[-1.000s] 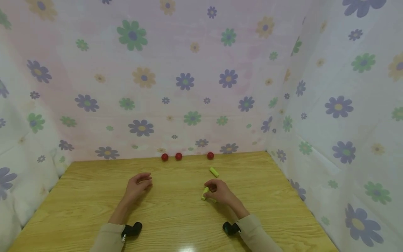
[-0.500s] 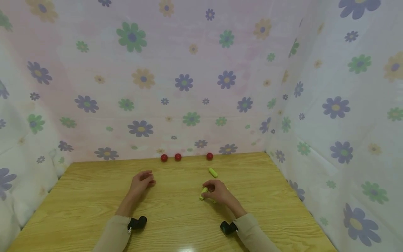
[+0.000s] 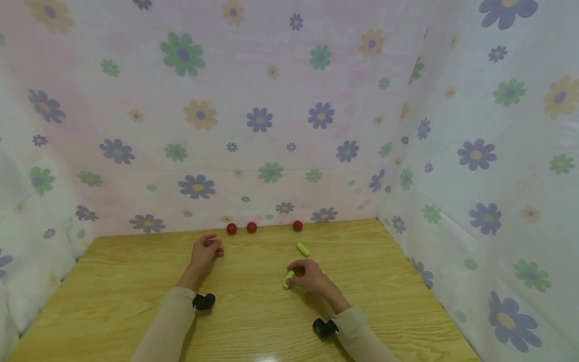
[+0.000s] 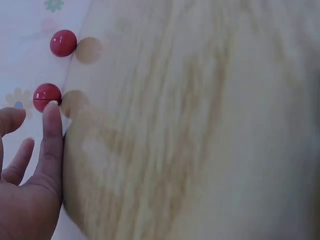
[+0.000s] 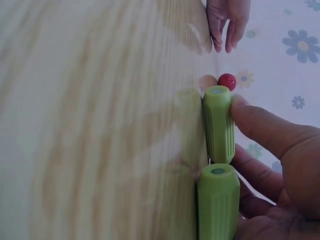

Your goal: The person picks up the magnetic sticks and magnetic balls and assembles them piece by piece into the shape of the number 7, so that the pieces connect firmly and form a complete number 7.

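My right hand (image 3: 311, 277) curls its thumb and fingers round a short ribbed lime-green rod (image 3: 288, 280) lying on the table. In the right wrist view the thumb touches the side of this rod (image 5: 220, 125), which has a grey disc in its end. A second green rod (image 5: 218, 205) lies nearer the palm, mostly hidden under the hand in the head view. Farther back lies another rod (image 3: 303, 249). My left hand (image 3: 205, 250) reaches toward the back edge with relaxed fingers, holding nothing. One fingertip overlaps a red ball (image 4: 47, 97) in the left wrist view.
Along the back edge sit a red ball (image 3: 231, 229), another red ball (image 3: 251, 227) beside it, and a third red ball (image 3: 297, 225) farther right. Flowered cloth (image 3: 271, 151) rises behind and beside the wooden table (image 3: 253, 306).
My left hand has moved forward, toward the red balls at the back edge. The right hand stays at the same rod. The head view has shifted slightly.
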Demonstrator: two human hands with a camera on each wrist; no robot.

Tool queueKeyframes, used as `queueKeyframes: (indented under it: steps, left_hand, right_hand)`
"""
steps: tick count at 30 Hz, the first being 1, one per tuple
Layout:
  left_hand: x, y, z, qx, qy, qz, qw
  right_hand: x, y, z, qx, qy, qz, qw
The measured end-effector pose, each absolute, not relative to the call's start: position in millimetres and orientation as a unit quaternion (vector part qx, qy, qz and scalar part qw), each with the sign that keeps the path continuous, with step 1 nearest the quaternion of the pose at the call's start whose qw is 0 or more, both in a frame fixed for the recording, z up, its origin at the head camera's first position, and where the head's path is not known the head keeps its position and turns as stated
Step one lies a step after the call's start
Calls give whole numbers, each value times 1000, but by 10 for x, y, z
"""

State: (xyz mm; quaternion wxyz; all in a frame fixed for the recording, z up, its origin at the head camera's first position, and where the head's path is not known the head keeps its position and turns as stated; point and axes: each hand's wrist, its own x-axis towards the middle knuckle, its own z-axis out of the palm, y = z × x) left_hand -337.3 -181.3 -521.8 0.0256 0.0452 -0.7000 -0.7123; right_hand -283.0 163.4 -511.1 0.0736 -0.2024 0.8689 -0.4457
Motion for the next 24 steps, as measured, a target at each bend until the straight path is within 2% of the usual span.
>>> queueKeyframes:
  steps: [9, 24]
  left_hand:
    - [-3559, -1803, -5195, 48, -697, -716, 0]
    - [-3855, -1529, -5205, 87, -750, -655, 28]
  right_hand:
    - [-2853, 1604, -5136, -203, 870, -444, 72]
    - [-2895, 1606, -5148, -195, 870, -444, 90]
